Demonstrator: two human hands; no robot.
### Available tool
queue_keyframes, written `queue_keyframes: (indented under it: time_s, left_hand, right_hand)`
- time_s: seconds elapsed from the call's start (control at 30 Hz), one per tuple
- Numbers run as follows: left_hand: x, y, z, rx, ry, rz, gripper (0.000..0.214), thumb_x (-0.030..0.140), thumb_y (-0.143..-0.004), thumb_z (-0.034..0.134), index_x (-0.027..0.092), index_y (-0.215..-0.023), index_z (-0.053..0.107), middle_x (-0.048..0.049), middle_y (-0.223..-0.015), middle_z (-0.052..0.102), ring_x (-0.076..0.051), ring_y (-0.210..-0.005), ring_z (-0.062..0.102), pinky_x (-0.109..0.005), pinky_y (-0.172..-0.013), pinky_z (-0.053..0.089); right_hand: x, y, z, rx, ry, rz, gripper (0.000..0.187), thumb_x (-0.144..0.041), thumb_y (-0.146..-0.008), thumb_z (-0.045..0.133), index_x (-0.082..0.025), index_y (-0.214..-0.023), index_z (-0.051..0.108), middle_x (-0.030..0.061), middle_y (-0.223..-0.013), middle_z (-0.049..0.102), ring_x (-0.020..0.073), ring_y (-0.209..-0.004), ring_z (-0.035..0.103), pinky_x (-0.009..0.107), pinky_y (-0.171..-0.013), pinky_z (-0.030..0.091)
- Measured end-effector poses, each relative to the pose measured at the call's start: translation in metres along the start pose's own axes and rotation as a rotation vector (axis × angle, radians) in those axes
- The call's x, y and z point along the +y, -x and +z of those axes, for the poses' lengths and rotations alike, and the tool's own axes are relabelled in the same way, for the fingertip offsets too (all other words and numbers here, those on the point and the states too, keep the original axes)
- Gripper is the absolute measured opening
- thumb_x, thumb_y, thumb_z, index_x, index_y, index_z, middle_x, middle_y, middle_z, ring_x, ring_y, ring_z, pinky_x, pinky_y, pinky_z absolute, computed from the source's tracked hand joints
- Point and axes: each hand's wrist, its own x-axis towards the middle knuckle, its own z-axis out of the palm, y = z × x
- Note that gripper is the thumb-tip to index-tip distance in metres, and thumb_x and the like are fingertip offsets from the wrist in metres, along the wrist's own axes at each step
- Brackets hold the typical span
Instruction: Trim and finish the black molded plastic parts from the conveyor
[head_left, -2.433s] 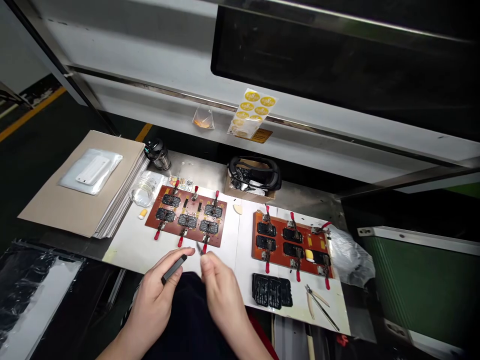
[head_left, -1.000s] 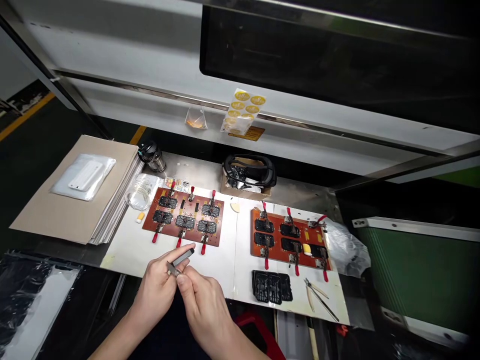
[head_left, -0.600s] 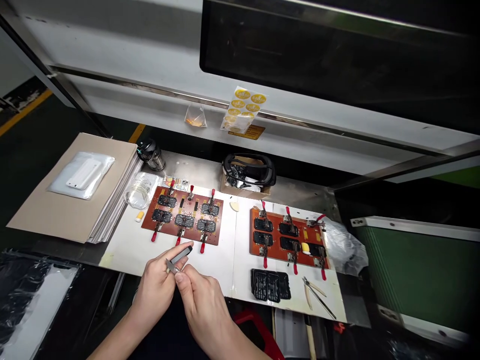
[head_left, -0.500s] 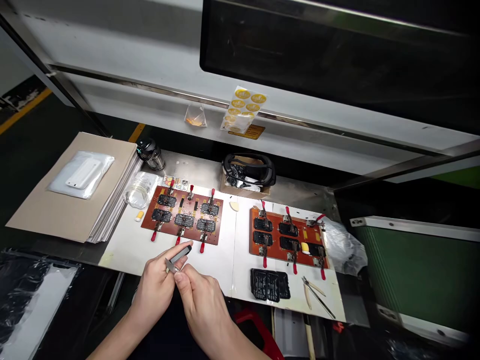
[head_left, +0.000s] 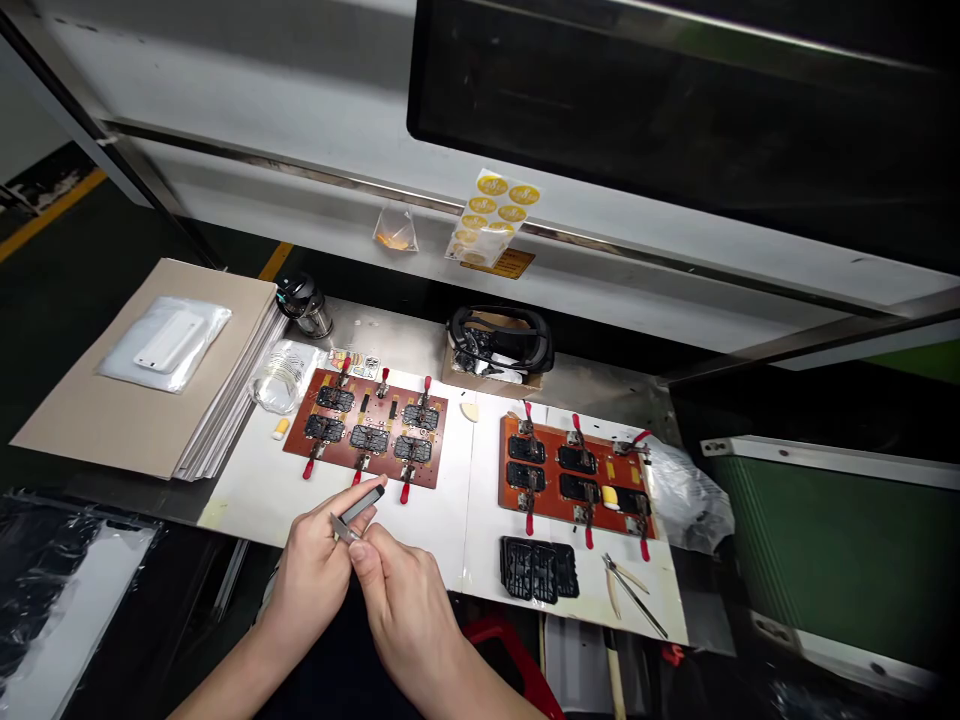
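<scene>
My left hand (head_left: 315, 580) is closed round a slim grey bar-shaped part (head_left: 361, 502), pinched between thumb and fingers just above the bench's front edge. My right hand (head_left: 401, 600) is pinched at the bar's lower end on a small metal tool (head_left: 343, 530) whose tip meets the bar. Behind the hands lies a dark red fixture board (head_left: 369, 440) with red-handled clamps holding several black parts. A second, orange fixture board (head_left: 574, 485) lies to the right.
A black parts tray (head_left: 538, 572) and pliers (head_left: 634, 595) lie in front of the orange board. A stack of cardboard sheets (head_left: 142, 400) with a bagged white item stands at the left. A small box (head_left: 499, 350), a plastic bag (head_left: 690, 500) and a sticker sheet (head_left: 491, 220) are behind.
My right hand came in from beside the bar and closed on the small tool at its lower end. Both hands have stayed almost still since.
</scene>
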Motion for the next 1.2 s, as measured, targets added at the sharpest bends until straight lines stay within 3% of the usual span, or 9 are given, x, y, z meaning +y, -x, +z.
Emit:
queue_keyframes:
  time_s: [0.23, 0.6, 0.73, 0.9, 1.03, 1.13, 1.2]
  left_hand:
    - [-0.001, 0.002, 0.000, -0.005, 0.007, -0.008, 0.042, 0.021, -0.092, 0.054, 0.023, -0.133, 0.063, -0.0055, -0.132, 0.068, -0.025, -0.122, 0.064, -0.037, -0.105, 0.053]
    - [-0.003, 0.004, 0.001, 0.047, -0.005, 0.002, 0.037, 0.025, -0.094, 0.052, 0.025, -0.129, 0.065, -0.0031, -0.130, 0.069, -0.021, -0.115, 0.067, -0.031, -0.099, 0.053]
    - [-0.004, 0.006, 0.000, 0.097, -0.080, -0.002, 0.035, 0.036, -0.097, 0.052, 0.027, -0.128, 0.066, -0.0018, -0.129, 0.070, -0.022, -0.115, 0.067, -0.033, -0.102, 0.052]
    - [-0.004, 0.006, 0.000, 0.101, -0.091, 0.028, 0.036, 0.042, -0.096, 0.055, 0.027, -0.126, 0.068, -0.0023, -0.129, 0.070, -0.022, -0.124, 0.062, -0.034, -0.110, 0.046]
    - [-0.004, 0.001, 0.000, 0.057, 0.036, -0.069, 0.042, 0.047, -0.094, 0.058, 0.021, -0.125, 0.068, -0.0064, -0.126, 0.071, -0.026, -0.122, 0.062, -0.036, -0.107, 0.049]
    - [-0.003, -0.003, 0.002, -0.061, 0.205, -0.115, 0.046, 0.047, -0.094, 0.059, 0.015, -0.127, 0.064, -0.0095, -0.124, 0.071, -0.027, -0.118, 0.064, -0.037, -0.103, 0.051]
    - [-0.003, -0.004, 0.004, -0.127, 0.238, -0.102, 0.045, 0.045, -0.095, 0.059, 0.015, -0.129, 0.062, -0.0092, -0.124, 0.071, -0.025, -0.114, 0.065, -0.036, -0.103, 0.050]
  right_hand:
    - [0.000, 0.001, 0.000, 0.009, -0.021, 0.003, 0.037, -0.042, -0.107, 0.030, -0.022, -0.087, 0.054, -0.0017, -0.068, 0.056, 0.0119, -0.054, 0.043, 0.027, -0.056, 0.026]
    - [-0.001, 0.000, 0.003, 0.038, 0.007, 0.038, 0.037, -0.044, -0.107, 0.029, -0.023, -0.083, 0.049, -0.0024, -0.066, 0.053, 0.0122, -0.052, 0.040, 0.029, -0.055, 0.022]
    - [0.009, -0.004, -0.004, 0.110, -0.049, 0.098, 0.041, -0.047, -0.106, 0.030, -0.022, -0.077, 0.044, -0.0032, -0.062, 0.047, 0.0122, -0.052, 0.035, 0.028, -0.054, 0.021]
    - [0.037, -0.017, -0.015, 0.272, -0.303, 0.234, 0.051, -0.059, -0.103, 0.029, -0.021, -0.073, 0.046, -0.0009, -0.064, 0.046, 0.0136, -0.058, 0.043, 0.025, -0.053, 0.029]
    - [0.042, -0.024, -0.017, 0.331, -0.491, 0.193, 0.045, -0.062, -0.097, 0.043, -0.019, -0.092, 0.056, 0.0001, -0.072, 0.051, 0.0146, -0.065, 0.049, 0.024, -0.057, 0.041]
    - [0.036, -0.029, -0.019, 0.343, -0.540, 0.071, 0.041, -0.055, -0.093, 0.059, -0.020, -0.115, 0.058, 0.0032, -0.094, 0.057, 0.0164, -0.084, 0.057, 0.027, -0.076, 0.048]
    - [0.033, -0.034, -0.021, 0.283, -0.518, -0.002, 0.039, -0.049, -0.092, 0.063, -0.021, -0.120, 0.061, 0.0050, -0.104, 0.059, 0.0183, -0.095, 0.058, 0.029, -0.085, 0.047]
